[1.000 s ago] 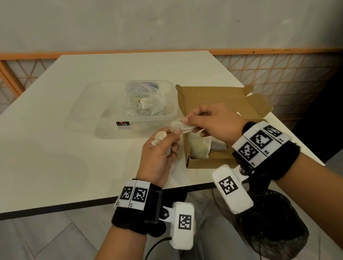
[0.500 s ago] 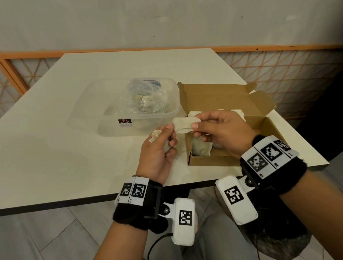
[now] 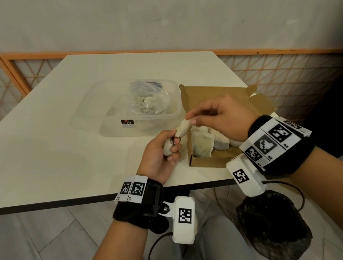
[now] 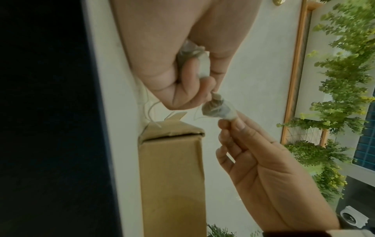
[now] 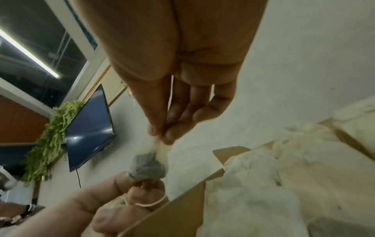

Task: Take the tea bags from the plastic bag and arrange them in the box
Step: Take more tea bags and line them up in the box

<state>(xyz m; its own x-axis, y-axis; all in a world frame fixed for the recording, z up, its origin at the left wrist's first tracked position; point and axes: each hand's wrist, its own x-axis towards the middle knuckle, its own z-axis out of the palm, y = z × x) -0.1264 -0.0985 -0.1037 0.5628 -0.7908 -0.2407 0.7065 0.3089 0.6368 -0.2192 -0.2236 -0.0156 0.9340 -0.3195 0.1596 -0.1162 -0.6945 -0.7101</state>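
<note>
So right hand (image 3: 224,118) pinches one tea bag (image 3: 183,127) just above the cardboard box (image 3: 207,159) on the desk (image 3: 45,138), while left hand (image 3: 160,153) clutches another, bunched tea bags beside it.

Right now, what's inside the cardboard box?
The cardboard box holds several tea bags standing along its near end. The right hand covers the middle, so the count and the far end are hidden.

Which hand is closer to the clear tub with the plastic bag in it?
Left. The left hand is just in front of the clear tub; the right hand is over the cardboard box beside it.
</note>
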